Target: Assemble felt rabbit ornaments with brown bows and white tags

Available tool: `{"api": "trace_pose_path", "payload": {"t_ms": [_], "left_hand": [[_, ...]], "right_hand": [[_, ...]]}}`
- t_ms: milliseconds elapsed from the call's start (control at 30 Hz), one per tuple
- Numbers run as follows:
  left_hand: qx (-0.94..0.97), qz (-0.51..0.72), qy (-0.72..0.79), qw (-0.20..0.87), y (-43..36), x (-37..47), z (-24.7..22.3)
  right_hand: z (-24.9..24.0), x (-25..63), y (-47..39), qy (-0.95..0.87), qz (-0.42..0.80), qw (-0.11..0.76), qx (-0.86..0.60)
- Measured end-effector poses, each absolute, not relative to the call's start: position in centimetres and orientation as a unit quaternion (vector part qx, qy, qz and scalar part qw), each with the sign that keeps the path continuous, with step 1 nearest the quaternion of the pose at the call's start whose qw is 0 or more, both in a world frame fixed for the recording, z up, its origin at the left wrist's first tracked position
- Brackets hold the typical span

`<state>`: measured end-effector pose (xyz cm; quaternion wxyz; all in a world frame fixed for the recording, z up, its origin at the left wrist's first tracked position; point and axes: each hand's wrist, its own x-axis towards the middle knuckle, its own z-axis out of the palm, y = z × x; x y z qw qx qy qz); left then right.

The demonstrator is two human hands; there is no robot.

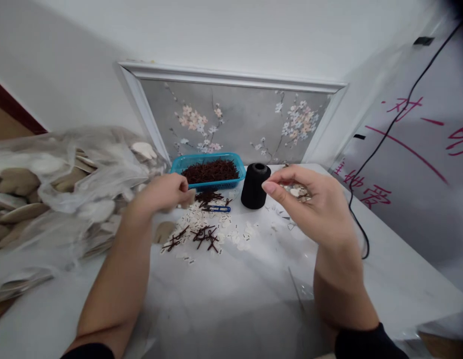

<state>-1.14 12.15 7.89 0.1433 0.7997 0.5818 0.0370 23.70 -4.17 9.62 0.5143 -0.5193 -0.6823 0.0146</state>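
Note:
My left hand (166, 193) is over the left of the table, its fingers curled and a little blurred. A small beige patch shows at its fingertips, and I cannot make out what it is. Below that hand lies a flat beige fabric piece (164, 232). My right hand (314, 207) is raised at the right, thumb and forefinger pinched together; anything between them is too thin to see. Just left of those fingertips stands a black thread cone (255, 186). Dark brown tied cords (205, 237) lie on scattered small white pieces (248, 234), with blue thread snips (219, 209) behind them.
A blue basket (174, 164) heaped with brown cords stands against the framed floral panel (239, 114). Clear plastic bags (100, 184) of beige and white pieces fill the left side. A thin metal rod (296, 288) lies in front. A black cable (356, 214) hangs at the right.

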Motion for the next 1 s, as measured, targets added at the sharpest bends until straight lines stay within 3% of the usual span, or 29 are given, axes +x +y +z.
{"api": "trace_pose_path", "payload": {"t_ms": [67,133,267,333,400,467,567,633,767,1000], "left_hand": [[0.820,0.146,0.492,0.252,8.0,-0.2,7.9],[0.773,0.204,0.418,0.432,3.7,0.8,5.5],[0.610,0.173,0.425,0.646,-2.4,1.6,-2.7],[0.585,0.155,0.446,0.660,-3.6,1.4,-5.4],[0.641,0.102,0.465,0.603,-3.9,1.1,-6.4],[0.738,0.060,0.480,0.472,-3.8,0.7,-6.4],[0.847,0.080,0.462,0.249,-3.8,0.1,-6.1],[0.894,0.105,0.402,0.167,-4.0,-0.4,-6.2],[0.933,0.140,0.299,0.144,-3.8,-0.9,-6.9],[0.922,0.165,0.298,0.181,-3.4,-0.7,-7.2]], "right_hand": [[7.9,22.9,-4.3,-0.687,0.031,0.544,-0.482],[4.5,22.0,-4.6,-0.729,0.080,0.533,-0.422],[-4.4,20.9,-6.2,-0.816,0.183,0.380,-0.396],[-7.5,20.8,-6.9,-0.827,0.199,0.337,-0.404],[-9.0,20.9,-7.3,-0.842,0.198,0.313,-0.393],[-9.3,21.1,-7.2,-0.848,0.198,0.309,-0.382],[-8.9,21.3,-7.1,-0.847,0.195,0.318,-0.379],[-8.8,21.3,-7.1,-0.849,0.186,0.319,-0.378],[-9.0,21.2,-7.3,-0.852,0.189,0.322,-0.368],[-9.1,21.2,-7.2,-0.837,0.194,0.341,-0.381]]}}
